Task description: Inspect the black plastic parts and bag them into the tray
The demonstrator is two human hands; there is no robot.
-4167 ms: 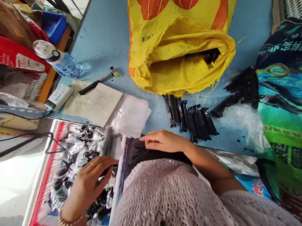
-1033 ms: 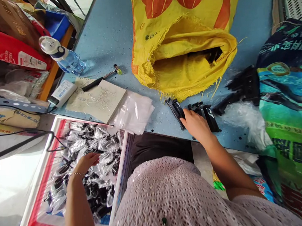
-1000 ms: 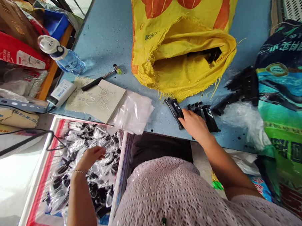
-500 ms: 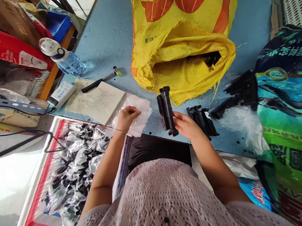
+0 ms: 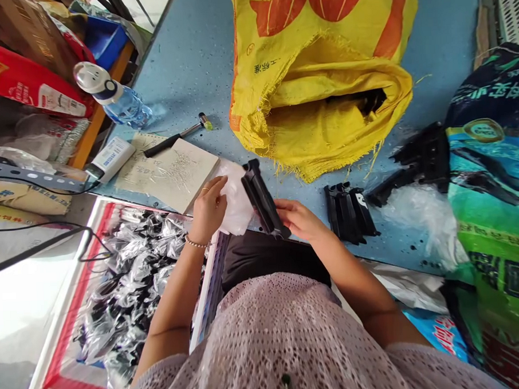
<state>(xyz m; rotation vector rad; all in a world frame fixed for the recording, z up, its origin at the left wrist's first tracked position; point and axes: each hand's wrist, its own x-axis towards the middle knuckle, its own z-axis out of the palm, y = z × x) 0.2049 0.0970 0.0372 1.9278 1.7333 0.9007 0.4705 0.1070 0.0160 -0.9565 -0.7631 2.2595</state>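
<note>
My right hand [image 5: 301,218] grips a long black plastic part [image 5: 263,200], tilted with its top end to the left, above the table's front edge. My left hand [image 5: 209,208] is near the corner of a pale pad [image 5: 187,172] strewn with tiny pins; its fingers are bent together, and what they hold, if anything, is too small to name. Beneath and beside it lie thin white plastic bags [image 5: 234,198]. More black parts [image 5: 348,213] lie side by side to the right of my right hand.
A yellow woven sack [image 5: 326,140] lies open behind my hands. A small hammer [image 5: 175,138], a bottle [image 5: 124,106] and a white box [image 5: 111,158] sit left. A foam crate [image 5: 67,317] holds bagged parts. Black parts [image 5: 425,155] and a green-blue sack [image 5: 492,207] are right.
My right hand has moved left with the black part, which is now tilted more. My left hand has shifted left towards the pad, and its fingers have turned. The view has shifted slightly.
</note>
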